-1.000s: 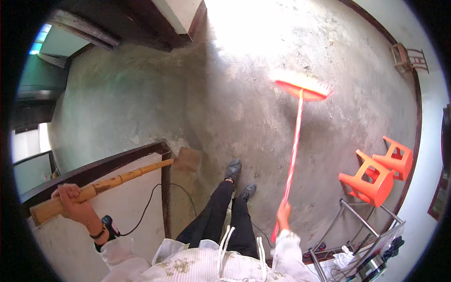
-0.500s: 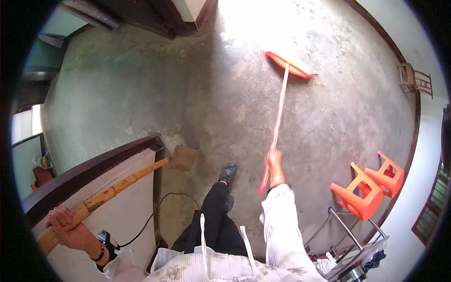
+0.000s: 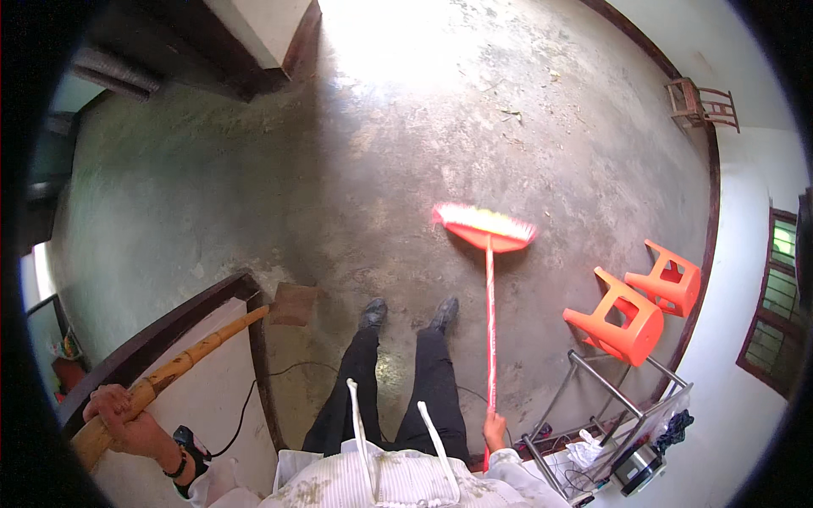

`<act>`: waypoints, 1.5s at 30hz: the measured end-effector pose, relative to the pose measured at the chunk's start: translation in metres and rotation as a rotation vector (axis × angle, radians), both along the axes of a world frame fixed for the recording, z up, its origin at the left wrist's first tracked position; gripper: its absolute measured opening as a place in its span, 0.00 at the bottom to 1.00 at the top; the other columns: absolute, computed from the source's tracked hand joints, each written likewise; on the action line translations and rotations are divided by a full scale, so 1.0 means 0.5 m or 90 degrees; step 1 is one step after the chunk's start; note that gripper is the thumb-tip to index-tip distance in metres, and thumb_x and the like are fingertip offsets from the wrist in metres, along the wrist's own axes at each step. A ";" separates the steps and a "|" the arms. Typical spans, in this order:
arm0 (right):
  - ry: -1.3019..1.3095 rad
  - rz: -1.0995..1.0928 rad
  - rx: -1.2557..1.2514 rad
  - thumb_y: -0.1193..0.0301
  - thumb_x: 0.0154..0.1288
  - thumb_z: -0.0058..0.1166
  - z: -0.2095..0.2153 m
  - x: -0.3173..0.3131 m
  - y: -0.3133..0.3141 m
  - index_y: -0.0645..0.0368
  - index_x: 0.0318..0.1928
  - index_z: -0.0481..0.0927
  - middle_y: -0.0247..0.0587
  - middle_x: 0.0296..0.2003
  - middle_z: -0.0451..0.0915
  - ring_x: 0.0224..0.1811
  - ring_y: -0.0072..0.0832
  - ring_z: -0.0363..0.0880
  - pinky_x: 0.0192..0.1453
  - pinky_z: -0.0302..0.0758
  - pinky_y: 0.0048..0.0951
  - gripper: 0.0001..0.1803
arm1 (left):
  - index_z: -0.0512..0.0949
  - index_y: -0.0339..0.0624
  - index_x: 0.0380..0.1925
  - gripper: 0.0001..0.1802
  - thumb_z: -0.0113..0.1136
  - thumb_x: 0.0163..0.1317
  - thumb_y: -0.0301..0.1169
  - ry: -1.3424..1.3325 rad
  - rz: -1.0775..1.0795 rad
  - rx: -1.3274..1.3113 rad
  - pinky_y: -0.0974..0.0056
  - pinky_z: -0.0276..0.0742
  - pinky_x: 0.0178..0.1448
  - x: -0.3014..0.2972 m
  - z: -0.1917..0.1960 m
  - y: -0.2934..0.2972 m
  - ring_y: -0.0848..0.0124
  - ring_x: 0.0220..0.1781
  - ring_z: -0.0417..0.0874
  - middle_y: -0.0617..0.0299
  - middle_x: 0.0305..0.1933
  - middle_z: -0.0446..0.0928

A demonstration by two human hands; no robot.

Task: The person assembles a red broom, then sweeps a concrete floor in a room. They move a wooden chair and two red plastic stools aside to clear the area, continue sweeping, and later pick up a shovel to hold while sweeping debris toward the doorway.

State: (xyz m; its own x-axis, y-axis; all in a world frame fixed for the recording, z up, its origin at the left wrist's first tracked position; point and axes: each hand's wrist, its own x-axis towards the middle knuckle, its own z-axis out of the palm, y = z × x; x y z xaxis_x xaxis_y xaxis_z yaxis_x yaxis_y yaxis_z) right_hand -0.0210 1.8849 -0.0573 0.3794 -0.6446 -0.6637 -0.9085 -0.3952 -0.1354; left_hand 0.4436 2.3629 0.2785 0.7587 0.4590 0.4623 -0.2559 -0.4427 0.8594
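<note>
My right hand [image 3: 494, 430] is closed around the red-striped handle of a broom [image 3: 490, 313], low by my right side. The broom's red head with pale bristles points away from me, in front of my feet and to their right. Out at the left, my left hand [image 3: 121, 421] grips a thick yellow-brown bamboo pole [image 3: 182, 364]. The pole slants up and to the right across a white panel [image 3: 222, 372] with a dark frame, its far end near the frame's corner.
Two orange plastic stools [image 3: 622, 320] stand on the right, beside a metal-tube rack [image 3: 605, 385] holding cloths. A small wooden chair [image 3: 703, 103] is by the far right wall. Scraps of debris [image 3: 512, 114] dot the concrete floor [image 3: 254, 186]. A brown block [image 3: 294, 303] lies near the panel.
The broom has come back toward me, its head now nearer my feet with bristles facing away. My right hand has drawn in to my side. My left hand still holds the pole.
</note>
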 end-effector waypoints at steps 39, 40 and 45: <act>-0.034 -0.103 0.209 0.61 0.48 0.61 -0.081 0.247 -0.860 0.69 0.29 0.78 0.56 0.22 0.77 0.30 0.48 0.79 0.31 0.72 0.43 0.20 | 0.73 0.36 0.27 0.03 0.57 0.54 0.21 -0.191 -0.116 0.020 0.68 0.70 0.25 0.085 0.080 -1.002 0.73 0.18 0.69 0.60 0.19 0.69; -0.084 -0.120 0.231 0.61 0.49 0.61 -0.086 0.326 -0.890 0.69 0.29 0.78 0.56 0.23 0.77 0.31 0.45 0.80 0.32 0.72 0.41 0.19 | 0.73 0.35 0.27 0.03 0.57 0.54 0.21 -0.218 -0.078 0.046 0.68 0.70 0.25 0.088 0.082 -1.023 0.73 0.18 0.69 0.60 0.18 0.69; -0.105 0.033 0.126 0.54 0.49 0.59 -0.058 0.587 -1.021 0.64 0.31 0.79 0.56 0.30 0.78 0.37 0.49 0.78 0.38 0.72 0.45 0.23 | 0.70 0.35 0.27 0.06 0.58 0.53 0.21 -0.249 0.011 0.061 0.70 0.70 0.23 0.074 0.111 -1.135 0.73 0.19 0.71 0.57 0.22 0.72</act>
